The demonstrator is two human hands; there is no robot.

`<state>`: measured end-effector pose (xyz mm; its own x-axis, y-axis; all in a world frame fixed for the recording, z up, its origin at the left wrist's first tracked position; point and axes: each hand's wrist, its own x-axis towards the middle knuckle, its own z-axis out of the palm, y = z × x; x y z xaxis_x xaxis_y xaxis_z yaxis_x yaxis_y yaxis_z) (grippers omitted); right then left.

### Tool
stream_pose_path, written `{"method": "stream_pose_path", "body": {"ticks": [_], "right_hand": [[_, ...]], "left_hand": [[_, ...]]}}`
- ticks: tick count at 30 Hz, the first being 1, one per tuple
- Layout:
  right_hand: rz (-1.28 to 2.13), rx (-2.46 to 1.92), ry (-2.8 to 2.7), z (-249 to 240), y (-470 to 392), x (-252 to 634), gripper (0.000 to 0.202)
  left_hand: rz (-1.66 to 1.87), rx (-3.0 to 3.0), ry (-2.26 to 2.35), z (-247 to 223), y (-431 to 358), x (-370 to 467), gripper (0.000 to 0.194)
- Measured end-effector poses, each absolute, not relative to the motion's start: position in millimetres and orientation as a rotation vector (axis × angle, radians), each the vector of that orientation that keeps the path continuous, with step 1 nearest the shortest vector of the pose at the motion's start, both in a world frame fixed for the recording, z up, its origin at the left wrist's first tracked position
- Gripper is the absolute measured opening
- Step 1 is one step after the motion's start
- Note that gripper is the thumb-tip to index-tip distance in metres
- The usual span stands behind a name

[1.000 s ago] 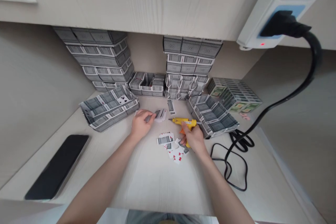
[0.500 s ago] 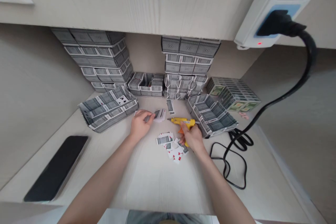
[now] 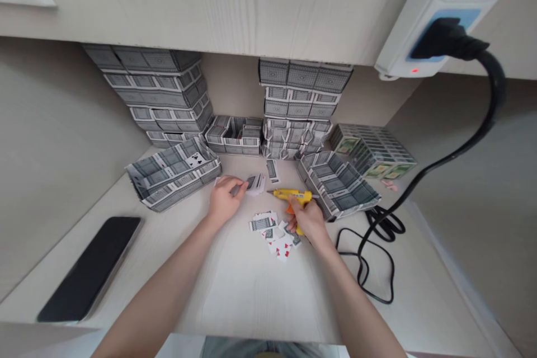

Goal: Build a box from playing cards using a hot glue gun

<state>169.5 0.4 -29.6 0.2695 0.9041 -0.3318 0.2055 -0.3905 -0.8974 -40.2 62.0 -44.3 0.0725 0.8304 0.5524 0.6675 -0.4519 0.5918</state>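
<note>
My right hand (image 3: 308,219) is wrapped round the grip of a yellow glue gun (image 3: 293,196), whose nozzle points left towards my other hand. With fingers closed, my left hand (image 3: 225,197) holds several playing cards (image 3: 255,184) that fan out to the right of its fingertips. A small gap separates the nozzle from these cards. Between my forearms lies a loose pile of playing cards (image 3: 277,235), some face up with red suits. Another patterned card (image 3: 272,170) rests on the table beyond the glue gun.
Open trays built of cards stand at left (image 3: 176,179) and right (image 3: 338,182). Behind them rise stacked card boxes (image 3: 168,89). A phone (image 3: 90,268) lies at left. Black cable (image 3: 392,268) coils at right, below the power strip (image 3: 444,17).
Almost nothing differs. Both hands, the glue gun and the cards keep nearly the same places; the view has shifted very slightly.
</note>
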Motion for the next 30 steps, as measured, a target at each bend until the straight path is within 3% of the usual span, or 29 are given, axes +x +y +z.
{"method": "stream_pose_path", "body": {"ticks": [30], "right_hand": [[1.179,-1.74,-0.95,-33.0,1.8,171.5,0.03]], "left_hand": [[1.316,2.17,1.501,-44.7,61.4,-39.7,0.015]]}}
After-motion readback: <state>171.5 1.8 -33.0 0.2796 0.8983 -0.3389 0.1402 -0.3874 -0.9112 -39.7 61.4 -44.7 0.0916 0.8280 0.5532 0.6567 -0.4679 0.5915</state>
